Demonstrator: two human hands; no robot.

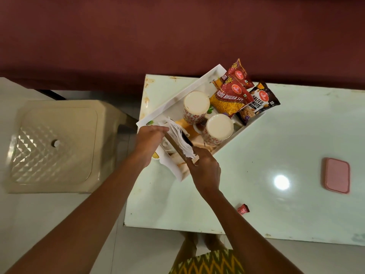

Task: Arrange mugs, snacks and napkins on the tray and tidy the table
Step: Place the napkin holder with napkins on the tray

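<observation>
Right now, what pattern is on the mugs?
The mugs have little red flowers on white, shown best in the head view.

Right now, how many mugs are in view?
2. Both stand on the tray: the far mug beside the Aloo Bhujia packet, the near mug by the napkins. None appear hidden.

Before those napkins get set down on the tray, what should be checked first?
1. Left hand and right hand both hold the napkin holder: ok.
2. Far mug and near mug upright on the tray: ok.
3. Free spot beneath the holder: cannot tell, hands hide it.
4. Snack packets inside the rim: not ok, they overhang.
5. Table tidy: not ok, red wrapper and pink lid lie loose.
</observation>
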